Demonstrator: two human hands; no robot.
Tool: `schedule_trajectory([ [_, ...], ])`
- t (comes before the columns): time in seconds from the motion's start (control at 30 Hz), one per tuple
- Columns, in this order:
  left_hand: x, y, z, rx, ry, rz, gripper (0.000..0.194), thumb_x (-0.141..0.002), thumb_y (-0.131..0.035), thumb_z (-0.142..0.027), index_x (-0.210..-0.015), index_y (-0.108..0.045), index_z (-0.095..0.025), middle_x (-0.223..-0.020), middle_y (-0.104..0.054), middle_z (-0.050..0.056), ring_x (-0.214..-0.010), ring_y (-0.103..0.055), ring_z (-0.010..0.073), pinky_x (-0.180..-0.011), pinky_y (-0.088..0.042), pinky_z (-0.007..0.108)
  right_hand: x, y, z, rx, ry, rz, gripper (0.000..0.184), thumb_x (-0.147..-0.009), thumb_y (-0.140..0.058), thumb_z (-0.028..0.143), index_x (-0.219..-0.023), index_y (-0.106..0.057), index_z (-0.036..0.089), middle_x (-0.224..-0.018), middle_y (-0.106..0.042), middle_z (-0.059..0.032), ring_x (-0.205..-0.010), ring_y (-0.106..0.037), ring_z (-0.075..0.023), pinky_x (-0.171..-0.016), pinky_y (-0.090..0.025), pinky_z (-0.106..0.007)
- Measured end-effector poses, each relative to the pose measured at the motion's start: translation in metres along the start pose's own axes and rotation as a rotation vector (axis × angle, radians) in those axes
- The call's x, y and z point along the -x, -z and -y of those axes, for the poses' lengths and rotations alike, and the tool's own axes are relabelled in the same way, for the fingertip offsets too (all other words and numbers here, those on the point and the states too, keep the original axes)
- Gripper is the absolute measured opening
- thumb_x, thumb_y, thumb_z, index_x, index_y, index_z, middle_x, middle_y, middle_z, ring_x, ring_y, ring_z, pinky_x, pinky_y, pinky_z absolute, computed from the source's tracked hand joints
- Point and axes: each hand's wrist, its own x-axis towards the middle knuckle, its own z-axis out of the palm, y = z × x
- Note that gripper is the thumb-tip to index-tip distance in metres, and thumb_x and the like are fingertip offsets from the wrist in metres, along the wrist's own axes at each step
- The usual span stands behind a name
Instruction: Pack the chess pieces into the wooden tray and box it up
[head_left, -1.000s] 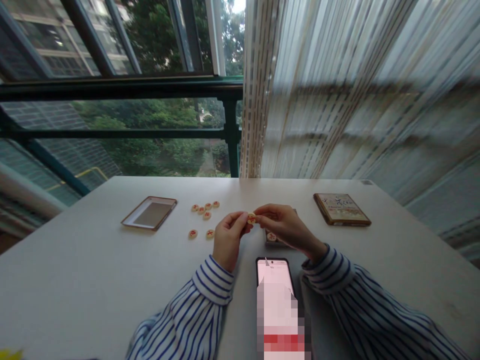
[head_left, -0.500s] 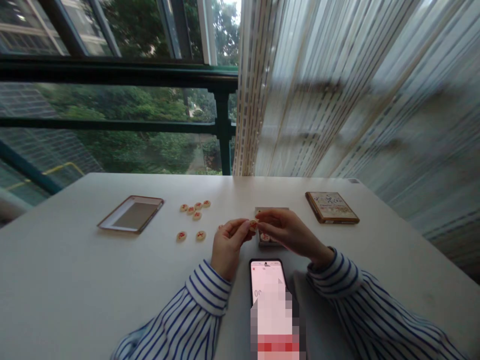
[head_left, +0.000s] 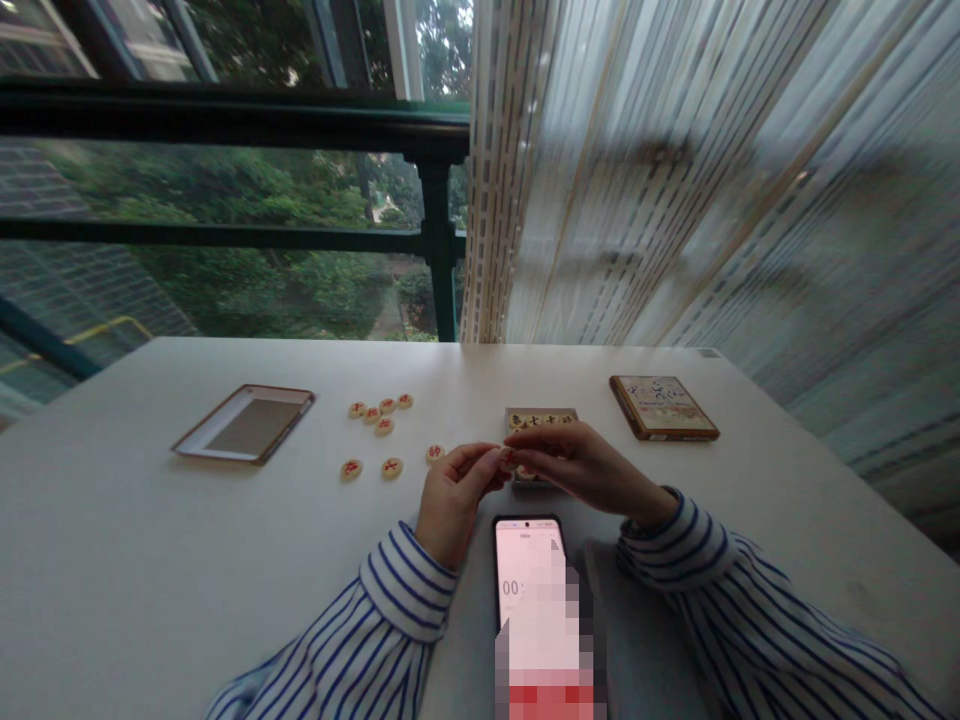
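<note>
My left hand (head_left: 452,492) and my right hand (head_left: 581,463) meet over the white table (head_left: 150,560), fingertips pinched together on a small round game piece (head_left: 509,458) with a red mark. Just behind my right hand sits a small open box (head_left: 541,421) with more pieces in it. Left of my left hand several round cream pieces with red marks (head_left: 382,413) lie loose on the table, the nearest one (head_left: 435,453) right beside my left fingers. Both sleeves are blue-and-white striped.
A phone (head_left: 534,590) with a lit screen lies between my forearms. An open shallow brown box lid (head_left: 244,424) lies at the left. A closed printed box (head_left: 662,406) lies at the right. Behind the table stand a window railing (head_left: 225,110) and a striped curtain (head_left: 675,170).
Both hands have sunk lower toward the table, still pinching a piece. One more piece now lies on the table beside my left fingers. The view has tilted down and right.
</note>
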Motion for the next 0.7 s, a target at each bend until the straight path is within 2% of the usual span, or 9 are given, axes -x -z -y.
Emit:
schedule_trajectory([
  [0.33, 0.0004, -0.0001, -0.0002, 0.018, 0.032, -0.004, 0.024, -0.064, -0.070, -0.026, -0.082, -0.065, -0.012, -0.072, -0.068, 0.004, -0.061, -0.060, 0.0098, -0.061, -0.046, 0.022, -0.0003, 0.0007, 0.0035, -0.023, -0.048, -0.039, 0.023, -0.077, -0.058, 0.032, -0.093, -0.062, 0.015, -0.078, -0.064, -0.0031, -0.068, -0.058, -0.0108, -0.060, -0.049, -0.024],
  [0.5, 0.0013, -0.0013, -0.0008, 0.058, 0.045, -0.030, 0.025, -0.062, -0.071, -0.025, -0.083, -0.066, -0.014, -0.074, -0.068, 0.003, -0.061, -0.060, 0.0094, -0.062, -0.046, 0.022, 0.0003, 0.0017, 0.0049, -0.001, -0.010, -0.008, 0.024, -0.077, -0.059, 0.031, -0.096, -0.062, 0.015, -0.084, -0.065, -0.0040, -0.074, -0.059, -0.0118, -0.065, -0.049, -0.025],
  [0.7, 0.0025, -0.0024, -0.0013, 0.036, 0.051, -0.010, 0.025, -0.062, -0.071, -0.025, -0.084, -0.066, -0.014, -0.076, -0.068, 0.004, -0.061, -0.060, 0.0095, -0.062, -0.046, 0.022, 0.0007, 0.0020, 0.0041, 0.016, -0.020, -0.022, 0.022, -0.079, -0.057, 0.032, -0.092, -0.065, 0.016, -0.081, -0.065, -0.0036, -0.072, -0.059, -0.0117, -0.064, -0.049, -0.025],
])
